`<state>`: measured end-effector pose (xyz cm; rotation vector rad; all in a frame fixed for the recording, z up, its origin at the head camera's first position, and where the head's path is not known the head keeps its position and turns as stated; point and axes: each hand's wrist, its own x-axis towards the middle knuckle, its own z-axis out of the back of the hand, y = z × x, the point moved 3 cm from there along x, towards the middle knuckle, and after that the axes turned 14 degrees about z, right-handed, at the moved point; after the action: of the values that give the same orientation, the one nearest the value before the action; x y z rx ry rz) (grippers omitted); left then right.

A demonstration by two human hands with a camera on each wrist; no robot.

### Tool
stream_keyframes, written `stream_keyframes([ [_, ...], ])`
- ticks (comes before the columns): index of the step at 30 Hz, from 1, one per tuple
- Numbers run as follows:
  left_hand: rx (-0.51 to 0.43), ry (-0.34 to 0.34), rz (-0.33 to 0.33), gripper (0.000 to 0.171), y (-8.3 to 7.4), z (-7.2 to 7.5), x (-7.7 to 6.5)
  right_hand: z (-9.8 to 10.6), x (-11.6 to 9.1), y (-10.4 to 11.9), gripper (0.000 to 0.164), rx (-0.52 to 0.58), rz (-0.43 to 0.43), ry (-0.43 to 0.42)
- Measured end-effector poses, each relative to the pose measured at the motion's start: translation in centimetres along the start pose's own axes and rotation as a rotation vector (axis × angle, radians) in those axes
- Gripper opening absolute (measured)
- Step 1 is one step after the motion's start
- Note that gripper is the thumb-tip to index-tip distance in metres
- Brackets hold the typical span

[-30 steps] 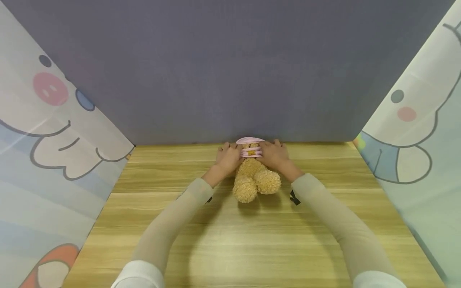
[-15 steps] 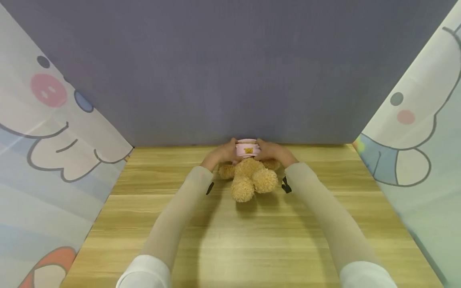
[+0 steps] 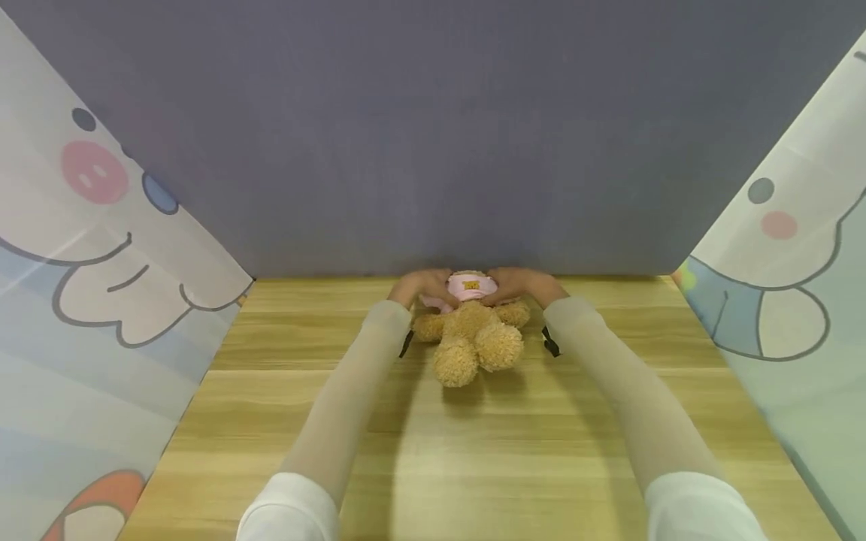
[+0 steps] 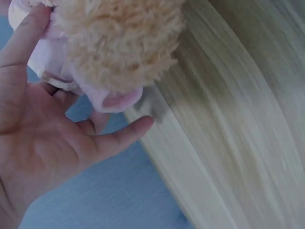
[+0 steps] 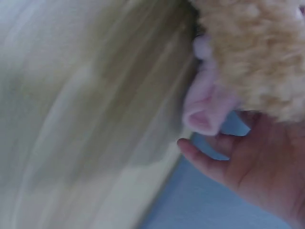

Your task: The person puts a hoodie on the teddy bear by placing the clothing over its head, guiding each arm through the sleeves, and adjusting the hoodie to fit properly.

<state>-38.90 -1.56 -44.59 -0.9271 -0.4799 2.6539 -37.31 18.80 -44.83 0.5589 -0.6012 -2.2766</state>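
Note:
A tan teddy bear (image 3: 467,321) lies on the wooden table with its legs towards me. Bunched at its head end is a small pink doll top (image 3: 471,287) with a yellow bear print; the head is mostly hidden. My left hand (image 3: 428,284) grips one side of the top, its thumb on the cloth in the left wrist view, the other fingers behind. My right hand (image 3: 519,283) holds the opposite side, thumb on the cloth. In the right wrist view, a pink sleeve (image 5: 205,112) hangs beside curly fur, above my right fingers (image 5: 205,162).
A dark grey panel (image 3: 446,135) rises right behind the far edge of the table (image 3: 473,466), close to both hands. Cartoon-printed curtains (image 3: 101,285) flank the table on the left and right. Black straps (image 3: 551,342) hang by my wrists.
The pink top goes from stretched between the hands to gathered lower, near the bear's neck. Both hands turn inward and come down slightly, and the bear's arms come into view.

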Motion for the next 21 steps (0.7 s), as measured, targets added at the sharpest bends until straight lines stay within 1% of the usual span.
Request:
stream_keyframes([
  [2,-0.066,0.012,-0.006,0.102,0.1,-0.5,0.1,-0.6,0.1,-0.6,0.053,0.006,0.003,-0.022],
  [3,-0.113,0.016,-0.018,0.099,0.1,-0.7,0.1,-0.9,0.1,-0.9,0.056,-0.001,-0.005,-0.044],
  [5,-0.223,0.014,-0.036,0.096,0.0,-1.1,0.2,-1.1,0.1,-1.4,0.058,-0.039,-0.031,-0.088],
  [7,-0.35,0.024,-0.051,0.088,-0.1,-1.4,0.3,-1.2,0.1,-1.8,0.061,-0.096,-0.057,-0.132],
  [9,-0.415,0.004,-0.077,0.076,-0.4,-1.5,0.5,-1.1,-0.1,-2.0,0.061,-0.128,-0.066,-0.183],
  [10,-0.418,-0.027,-0.09,0.073,-0.6,-1.5,0.6,-1.1,-0.3,-2.0,0.061,-0.138,-0.059,-0.21],
  [11,-0.406,-0.066,-0.112,0.067,-0.8,-1.4,0.6,-1.1,-0.6,-2.0,0.06,-0.126,-0.044,-0.243],
  [12,-0.357,-0.127,-0.133,0.064,-1.0,-1.3,0.7,-1.1,-1.0,-1.9,0.059,-0.114,-0.025,-0.279],
  [14,-0.245,-0.278,-0.184,0.065,-1.1,-1.1,0.4,-1.4,-1.9,-1.7,0.061,-0.102,0.032,-0.361],
  [16,-0.142,-0.434,-0.227,0.069,-0.8,-1.2,-0.2,-2.1,-2.8,-1.4,0.067,-0.147,0.079,-0.451],
  [18,-0.071,-0.562,-0.244,0.069,-0.1,-1.4,-1.1,-3.0,-3.5,-1.1,0.07,-0.215,0.109,-0.541],
  [20,-0.057,-0.614,-0.24,0.058,0.6,-1.8,-2.1,-3.8,-3.8,-0.7,0.065,-0.298,0.117,-0.618],
  [21,-0.044,-0.619,-0.224,0.049,1.0,-2.1,-2.5,-4.2,-4.0,-0.6,0.059,-0.332,0.109,-0.64],
])
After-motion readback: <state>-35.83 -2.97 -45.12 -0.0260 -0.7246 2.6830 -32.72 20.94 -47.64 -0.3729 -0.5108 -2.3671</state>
